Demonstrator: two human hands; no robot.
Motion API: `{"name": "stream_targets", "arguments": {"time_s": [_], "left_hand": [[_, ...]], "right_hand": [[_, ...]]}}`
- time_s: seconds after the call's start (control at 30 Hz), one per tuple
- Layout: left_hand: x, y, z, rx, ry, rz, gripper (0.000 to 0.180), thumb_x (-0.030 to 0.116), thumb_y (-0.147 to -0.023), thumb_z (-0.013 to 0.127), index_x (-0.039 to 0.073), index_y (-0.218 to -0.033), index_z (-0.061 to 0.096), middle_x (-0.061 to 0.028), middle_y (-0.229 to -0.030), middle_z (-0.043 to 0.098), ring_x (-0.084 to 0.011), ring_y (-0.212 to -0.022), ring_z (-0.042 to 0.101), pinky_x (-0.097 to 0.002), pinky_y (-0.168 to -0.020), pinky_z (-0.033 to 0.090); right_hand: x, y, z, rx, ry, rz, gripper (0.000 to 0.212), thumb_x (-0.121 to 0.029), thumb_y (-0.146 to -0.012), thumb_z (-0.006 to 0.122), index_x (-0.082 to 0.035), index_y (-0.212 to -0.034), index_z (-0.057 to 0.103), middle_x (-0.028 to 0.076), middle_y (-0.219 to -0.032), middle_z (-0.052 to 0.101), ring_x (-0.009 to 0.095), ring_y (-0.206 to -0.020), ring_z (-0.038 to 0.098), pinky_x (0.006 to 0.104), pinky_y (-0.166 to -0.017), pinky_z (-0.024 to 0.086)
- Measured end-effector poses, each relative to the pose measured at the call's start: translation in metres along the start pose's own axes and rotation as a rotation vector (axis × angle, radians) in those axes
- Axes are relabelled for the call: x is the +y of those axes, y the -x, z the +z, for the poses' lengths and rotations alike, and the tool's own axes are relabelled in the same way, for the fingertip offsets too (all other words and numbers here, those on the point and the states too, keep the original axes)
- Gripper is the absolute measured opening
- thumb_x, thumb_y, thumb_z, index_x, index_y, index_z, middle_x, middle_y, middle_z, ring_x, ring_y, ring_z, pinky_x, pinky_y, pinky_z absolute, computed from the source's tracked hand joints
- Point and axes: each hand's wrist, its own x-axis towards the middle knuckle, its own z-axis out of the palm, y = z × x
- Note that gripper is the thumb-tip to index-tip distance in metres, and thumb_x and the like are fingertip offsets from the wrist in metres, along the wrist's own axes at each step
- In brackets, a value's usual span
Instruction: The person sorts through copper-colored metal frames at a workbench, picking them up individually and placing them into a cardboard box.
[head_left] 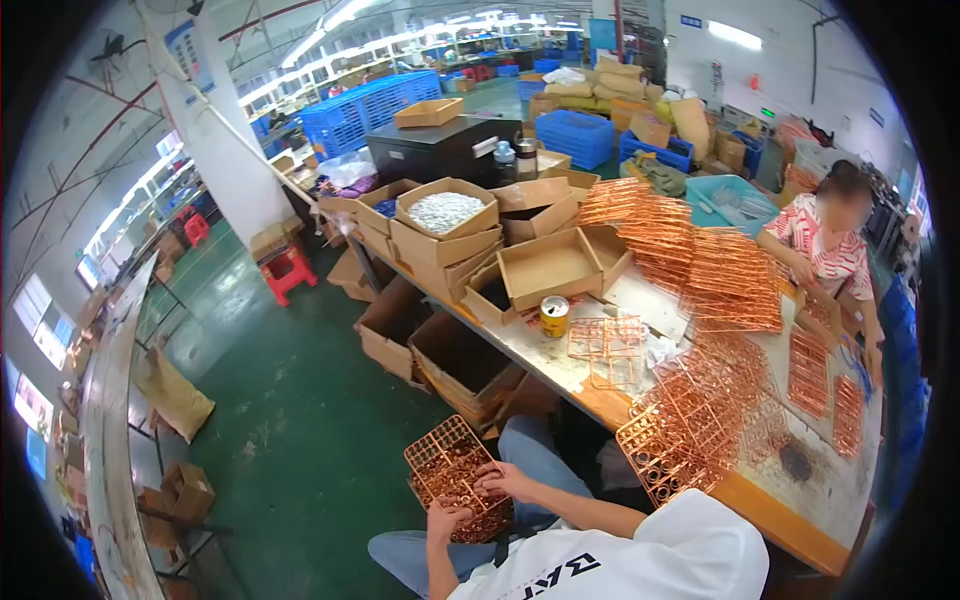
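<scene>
Lower centre: left hand (447,519) and right hand (508,482) half-curl, hold unclear, over small copper-coloured pieces (452,478); stacked copper-coloured lattice frames (735,282), right, seemingly remain.

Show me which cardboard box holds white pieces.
The open brown cardboard box beyond and left of the yellow cylindrical can; its heap of small white pieces sets it apart from the neighbouring brown boxes.

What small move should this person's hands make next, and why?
Perhaps the right hand should gently shift the coppery grid, since it and the left hand are both close to it, and small coppery pieces lie heaped nearby.
</scene>
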Motion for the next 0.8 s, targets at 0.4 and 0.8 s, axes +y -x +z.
{"name": "stream_targets", "arguments": {"time_s": [0.4, 0.8], "left_hand": [[-0.054, 0.011, -0.006, 0.149, -0.124, 0.006, 0.063, 0.008, -0.056, 0.077, 0.000, -0.100, 0.033, -0.0101, -0.090, 0.048, -0.0196, -0.073, 0.056, -0.0317, -0.060, 0.050], [-0.102, -0.027, -0.007, 0.042, 0.073, -0.117, 0.069, 0.006, -0.060, 0.076, 0.002, -0.106, 0.025, -0.0192, -0.094, 0.050, -0.0241, -0.074, 0.059, -0.0305, -0.059, 0.052]], "right_hand": [[0.055, -0.006, -0.013, -0.017, -0.058, 0.121, 0.031, 0.007, -0.081, 0.048, 0.006, -0.111, 0.038, 0.023, -0.104, 0.054, 0.029, -0.091, 0.058, 0.0363, -0.079, 0.051], [0.052, -0.013, -0.020, 0.071, 0.033, 0.156, 0.029, 0.007, -0.080, 0.047, 0.006, -0.109, 0.040, 0.021, -0.101, 0.056, 0.027, -0.089, 0.059, 0.0338, -0.076, 0.052]]}}
